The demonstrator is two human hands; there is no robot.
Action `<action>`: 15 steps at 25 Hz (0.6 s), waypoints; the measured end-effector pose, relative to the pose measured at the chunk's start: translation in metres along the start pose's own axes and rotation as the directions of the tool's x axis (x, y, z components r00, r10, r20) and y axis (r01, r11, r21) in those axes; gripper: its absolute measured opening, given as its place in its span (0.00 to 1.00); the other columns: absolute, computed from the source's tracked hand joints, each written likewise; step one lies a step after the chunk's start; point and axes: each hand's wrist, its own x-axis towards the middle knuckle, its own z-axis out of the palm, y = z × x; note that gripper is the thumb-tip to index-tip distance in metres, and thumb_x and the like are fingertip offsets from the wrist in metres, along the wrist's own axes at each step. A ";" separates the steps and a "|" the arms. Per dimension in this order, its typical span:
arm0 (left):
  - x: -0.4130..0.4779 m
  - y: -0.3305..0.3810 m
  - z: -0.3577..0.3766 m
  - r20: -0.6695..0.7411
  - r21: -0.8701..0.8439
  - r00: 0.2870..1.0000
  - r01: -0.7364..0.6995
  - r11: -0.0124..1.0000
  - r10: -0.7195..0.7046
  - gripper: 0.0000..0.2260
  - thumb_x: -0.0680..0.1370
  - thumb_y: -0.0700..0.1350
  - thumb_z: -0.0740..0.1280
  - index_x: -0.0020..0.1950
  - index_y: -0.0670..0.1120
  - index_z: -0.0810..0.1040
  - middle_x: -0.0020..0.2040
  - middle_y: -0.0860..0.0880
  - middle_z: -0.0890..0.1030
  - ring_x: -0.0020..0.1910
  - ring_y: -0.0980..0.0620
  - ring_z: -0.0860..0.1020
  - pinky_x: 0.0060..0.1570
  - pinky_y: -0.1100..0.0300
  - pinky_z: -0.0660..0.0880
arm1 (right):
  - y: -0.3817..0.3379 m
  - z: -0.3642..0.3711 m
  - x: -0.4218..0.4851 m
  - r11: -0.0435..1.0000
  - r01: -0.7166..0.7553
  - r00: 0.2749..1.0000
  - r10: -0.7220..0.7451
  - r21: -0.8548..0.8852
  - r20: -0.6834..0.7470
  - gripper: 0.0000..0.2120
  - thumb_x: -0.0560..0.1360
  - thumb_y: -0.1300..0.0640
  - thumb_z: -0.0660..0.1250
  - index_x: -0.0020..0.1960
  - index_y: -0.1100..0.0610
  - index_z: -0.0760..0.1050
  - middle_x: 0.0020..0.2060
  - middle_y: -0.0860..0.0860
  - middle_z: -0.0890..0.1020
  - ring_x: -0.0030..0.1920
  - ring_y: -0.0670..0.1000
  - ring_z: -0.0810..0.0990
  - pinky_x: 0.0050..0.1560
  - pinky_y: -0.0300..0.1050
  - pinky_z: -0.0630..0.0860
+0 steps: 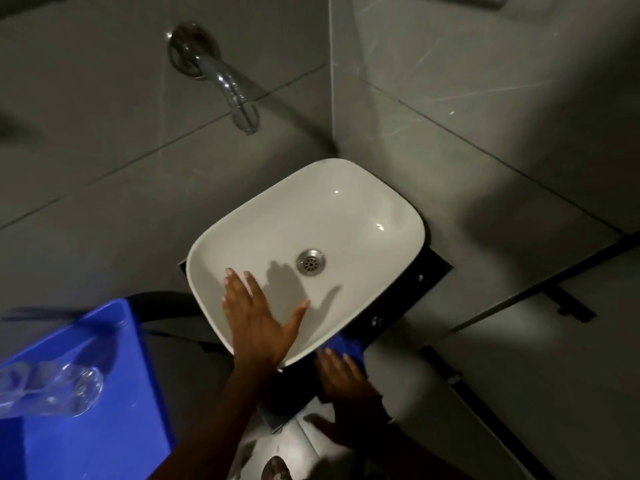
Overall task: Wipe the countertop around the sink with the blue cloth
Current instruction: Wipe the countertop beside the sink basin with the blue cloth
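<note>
Left hand [258, 320]: lay flat and spread, holding nothing, over the near rim of the sink [398, 216].
Right hand [341, 374]: pressed the blue cloth [346, 348] onto the dark countertop [412, 282], fingers flat.

Most of the blue cloth [346, 348] lies hidden under the right hand [341, 374], with only a corner showing beyond the fingertips; whether that hand grips or merely presses it cannot be told. The dark worktop [412, 282] is largely covered by the white sink [398, 216], beside the left hand [256, 317]. Left of both hands, the clear plastic bottle [52, 388] is motion-blurred and, like the blue tray [114, 427] beneath it, cut off at the picture's edge.
</note>
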 end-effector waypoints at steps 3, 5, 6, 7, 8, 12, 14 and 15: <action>-0.003 -0.013 0.000 -0.108 -0.023 0.994 0.024 0.999 -0.026 0.52 0.70 0.77 0.49 0.79 0.39 0.48 0.80 0.35 0.45 0.79 0.40 0.44 0.76 0.46 0.42 | 0.094 -0.062 0.021 0.988 -0.055 0.998 0.051 -0.143 -0.038 0.41 0.70 0.32 0.59 0.72 0.58 0.64 0.72 0.54 0.70 0.75 0.55 0.61 0.72 0.58 0.63; 0.000 -0.016 0.002 -0.112 -0.016 0.992 0.048 0.999 -0.049 0.51 0.70 0.75 0.52 0.78 0.38 0.49 0.80 0.35 0.47 0.79 0.41 0.46 0.77 0.46 0.44 | 0.150 -0.104 0.045 0.964 -0.151 0.989 0.146 -0.221 -0.038 0.41 0.70 0.31 0.58 0.70 0.61 0.67 0.69 0.57 0.73 0.73 0.58 0.65 0.71 0.60 0.66; 0.000 -0.016 0.003 -0.113 -0.019 0.992 0.058 0.998 -0.060 0.50 0.70 0.74 0.54 0.78 0.38 0.49 0.80 0.36 0.48 0.79 0.41 0.47 0.77 0.46 0.45 | 0.173 -0.122 0.055 0.946 -0.225 0.974 0.225 -0.234 -0.027 0.42 0.70 0.30 0.56 0.72 0.60 0.65 0.71 0.57 0.70 0.74 0.57 0.63 0.73 0.60 0.63; 0.000 -0.015 0.003 -0.126 -0.036 0.990 0.066 0.997 -0.070 0.49 0.70 0.72 0.55 0.78 0.38 0.50 0.80 0.36 0.49 0.79 0.41 0.48 0.77 0.46 0.46 | 0.192 -0.135 0.062 0.923 -0.304 0.951 0.309 -0.235 -0.017 0.44 0.70 0.28 0.53 0.74 0.59 0.60 0.74 0.56 0.65 0.76 0.56 0.60 0.75 0.58 0.58; 0.001 -0.015 0.003 -0.148 -0.060 0.986 0.070 0.996 -0.079 0.48 0.70 0.71 0.55 0.78 0.39 0.51 0.80 0.36 0.50 0.79 0.41 0.49 0.77 0.45 0.47 | 0.206 -0.141 0.068 0.900 -0.355 0.931 0.365 -0.254 -0.008 0.46 0.69 0.26 0.49 0.76 0.56 0.55 0.76 0.54 0.60 0.77 0.54 0.55 0.76 0.56 0.54; 0.001 -0.021 0.004 -0.188 -0.140 0.976 0.083 0.987 -0.109 0.45 0.71 0.70 0.56 0.79 0.43 0.51 0.80 0.40 0.50 0.79 0.43 0.49 0.77 0.43 0.48 | 0.198 -0.127 0.078 0.864 -0.465 0.883 0.468 -0.194 -0.033 0.51 0.66 0.22 0.46 0.77 0.55 0.48 0.78 0.52 0.53 0.78 0.53 0.48 0.78 0.56 0.44; -0.001 -0.022 0.005 -0.207 -0.170 0.974 0.059 0.984 -0.094 0.44 0.72 0.71 0.56 0.79 0.45 0.52 0.81 0.40 0.51 0.79 0.43 0.49 0.77 0.44 0.47 | 0.161 -0.102 0.067 0.855 -0.503 0.864 0.492 -0.128 -0.109 0.51 0.65 0.24 0.53 0.76 0.57 0.52 0.78 0.53 0.55 0.78 0.54 0.49 0.77 0.57 0.44; -0.001 -0.022 0.005 -0.217 -0.180 0.972 0.047 0.982 -0.086 0.44 0.72 0.72 0.55 0.79 0.44 0.52 0.80 0.40 0.51 0.79 0.44 0.50 0.77 0.45 0.47 | 0.137 -0.087 0.056 0.872 -0.475 0.879 0.463 -0.117 -0.114 0.52 0.64 0.25 0.57 0.76 0.58 0.54 0.77 0.54 0.56 0.78 0.55 0.50 0.77 0.57 0.45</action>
